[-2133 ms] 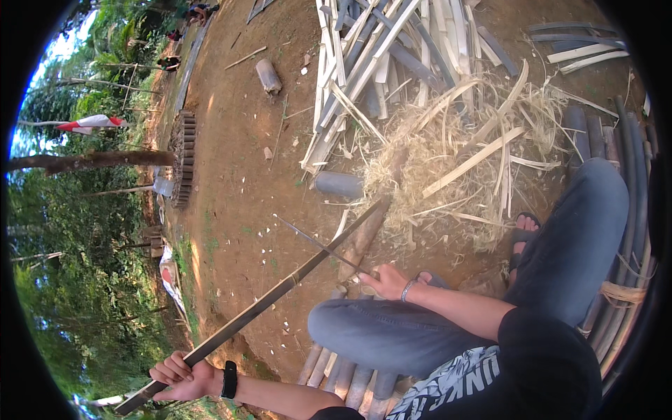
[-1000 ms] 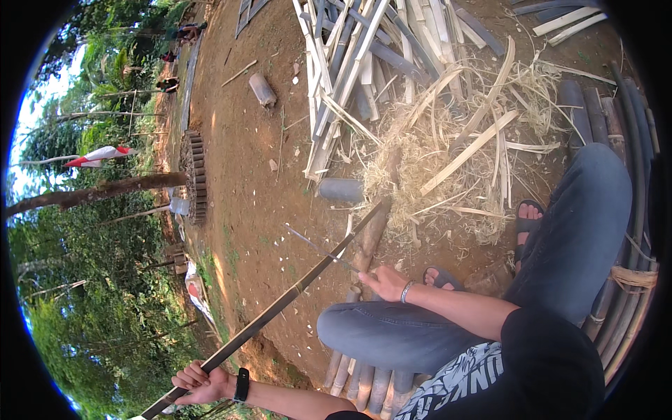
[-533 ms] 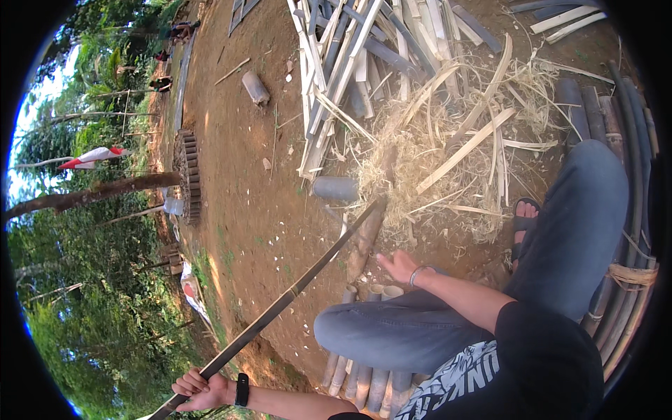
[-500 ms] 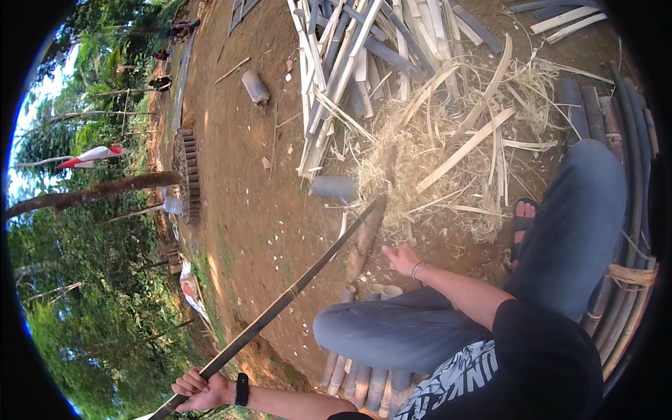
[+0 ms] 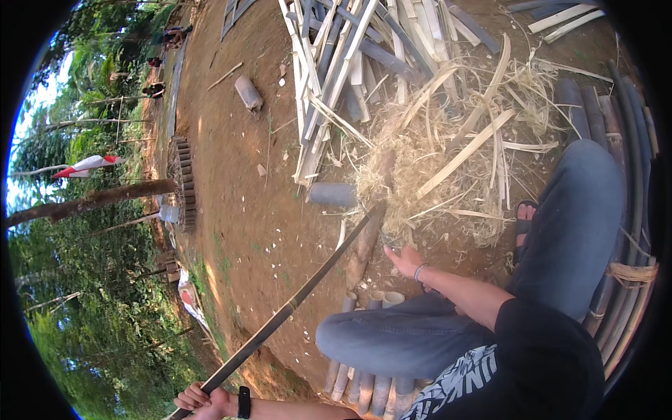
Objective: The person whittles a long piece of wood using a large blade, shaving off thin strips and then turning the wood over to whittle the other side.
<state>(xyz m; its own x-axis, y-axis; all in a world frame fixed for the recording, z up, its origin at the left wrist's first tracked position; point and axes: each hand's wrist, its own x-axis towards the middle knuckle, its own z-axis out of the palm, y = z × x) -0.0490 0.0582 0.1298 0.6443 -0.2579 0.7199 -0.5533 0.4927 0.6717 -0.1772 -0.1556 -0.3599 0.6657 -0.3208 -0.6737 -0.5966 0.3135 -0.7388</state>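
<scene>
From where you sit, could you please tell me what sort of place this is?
Probably an outdoor bamboo-working spot: bare earth beside trees, a heap of pale shavings next to piled split bamboo, and a long bamboo strip in the left hand.

Bare brown ground (image 5: 234, 210) outdoors, edged by green trees (image 5: 84, 280), in daylight.
A streak of sunlight (image 5: 214, 276) falls along the ground's left side, and bright sky (image 5: 43, 105) shows through the leaves. Among the greenery, a thick brown trunk (image 5: 91, 199) runs sideways across the view, near a red-and-white flag (image 5: 91, 165) and a row of short dark cylinders (image 5: 186, 185). Small, indistinct figures (image 5: 154, 90) appear far off at upper left.
</scene>
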